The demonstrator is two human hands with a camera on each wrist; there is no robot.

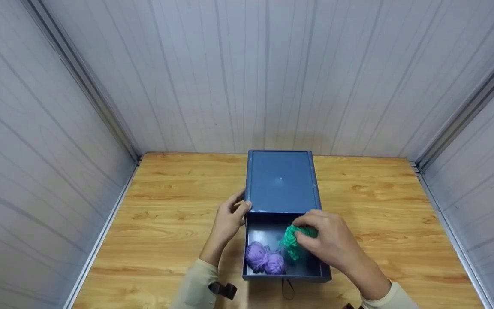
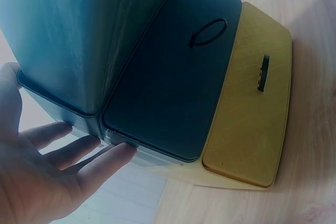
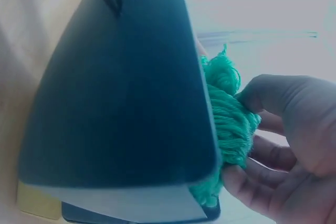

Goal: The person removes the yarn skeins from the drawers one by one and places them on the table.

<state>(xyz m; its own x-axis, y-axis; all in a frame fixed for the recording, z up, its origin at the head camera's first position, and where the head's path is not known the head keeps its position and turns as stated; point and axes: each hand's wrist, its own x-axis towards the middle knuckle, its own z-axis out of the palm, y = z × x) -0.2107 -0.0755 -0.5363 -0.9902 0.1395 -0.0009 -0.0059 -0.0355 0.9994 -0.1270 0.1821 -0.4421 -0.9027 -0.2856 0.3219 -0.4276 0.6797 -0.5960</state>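
Observation:
A small drawer cabinet with a blue top [image 1: 281, 180] stands on the table, its top drawer [image 1: 264, 234] pulled out toward me. My left hand [image 1: 228, 219] steadies the cabinet's left side, thumb at the top's front corner and fingers lying straight along the side. Between the thumb and fingers of my right hand [image 1: 332, 238] is a green yarn skein [image 3: 231, 124], held over the right part of the drawer. A purple yarn skein [image 1: 266, 258], pinched in at its middle, lies in the drawer's front left corner.
Below the pulled-out drawer are a dark blue drawer [image 2: 163, 82] and a yellow drawer [image 2: 252, 114], each with a black loop pull. Another loop [image 1: 288, 289] hangs from the top drawer's front. Pale panel walls [image 1: 238, 77] enclose the wooden table [image 1: 165, 240] at back and sides.

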